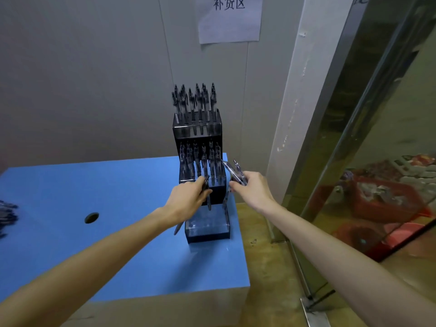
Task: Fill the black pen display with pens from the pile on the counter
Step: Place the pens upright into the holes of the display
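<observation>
The black stepped pen display (197,132) stands at the right end of the blue counter (118,185). Its top and middle tiers hold several upright pens. The lowest tier (207,226) looks empty. My left hand (188,197) grips a few dark pens (208,199) in front of the middle tier, their tips pointing down. My right hand (253,191) holds a small bundle of pens (233,172) just right of the display. The pile of pens (7,214) lies at the counter's far left edge, mostly out of frame.
A round hole (91,217) is cut in the counter top. A grey wall with a paper sign (230,17) rises behind. To the right stand a white pillar and a glass panel (377,161). The counter's right edge drops to the floor.
</observation>
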Demonstrator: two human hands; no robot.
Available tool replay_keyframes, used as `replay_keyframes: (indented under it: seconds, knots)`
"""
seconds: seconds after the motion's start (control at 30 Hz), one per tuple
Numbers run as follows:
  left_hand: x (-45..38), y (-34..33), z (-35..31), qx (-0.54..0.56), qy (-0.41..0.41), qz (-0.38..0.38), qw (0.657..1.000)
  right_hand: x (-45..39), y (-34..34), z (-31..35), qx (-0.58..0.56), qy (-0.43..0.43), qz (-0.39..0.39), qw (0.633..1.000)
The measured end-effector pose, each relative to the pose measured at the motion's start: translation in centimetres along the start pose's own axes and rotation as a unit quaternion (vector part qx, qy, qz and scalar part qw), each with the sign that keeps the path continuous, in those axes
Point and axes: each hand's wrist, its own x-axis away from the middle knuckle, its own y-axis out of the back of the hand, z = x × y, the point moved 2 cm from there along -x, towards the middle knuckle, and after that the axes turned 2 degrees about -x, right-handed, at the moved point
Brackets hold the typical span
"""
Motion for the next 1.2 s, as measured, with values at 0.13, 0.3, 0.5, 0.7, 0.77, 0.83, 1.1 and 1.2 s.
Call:
replay_keyframes:
  seconds: [0.13, 0.3, 0.5, 0.7, 0.77, 0.83, 1.1, 1.2]
  knots:
    - [-0.5, -1.1, 0.2, 0.010, 0.003, -0.005, 1.000, -0.9, -1.0, -1.2, -0.006, 0.003, 0.021, 1.000]
    - [-0.4, -2.1, -0.1, 0.030, 0.021, -0.026, 0.999, -0.8, -1.7, -3.3, -0.024, 0.003, 0.019, 1.000]
    - [-1.6, -1.8, -0.2, -0.010, -0.008, 0.011, 1.000, -1.8, -1.7, -3.2, -0.071, -0.011, 0.018, 0.997]
    - [-2.1, -2.6, 0.0, -0.036, -0.024, 0.031, 0.999, -2.3, -3.0, -4.7, -0.131, -0.049, 0.056, 0.989]
    - [-2.5, -2.7, -0.1, -0.038, -0.038, 0.030, 0.998, -2.5, -3.5, -5.2, -0.132, -0.061, 0.077, 0.986]
    - [-2.8, -2.8, -0.2, -0.031, -0.050, 0.031, 0.998, -2.4, -3.9, -5.5, -0.141, -0.071, 0.076, 0.984]
    - [-1.8, -5.6, 1.0, -0.006, -0.038, 0.055, 0.998, -2.2, -4.4, -6.0, -0.175, -0.093, 0.075, 0.977]
    - [-1.7, -6.0, 1.4, 0.025, -0.017, 0.052, 0.998, -2.0, -4.7, -5.9, -0.178, -0.096, 0.056, 0.978]
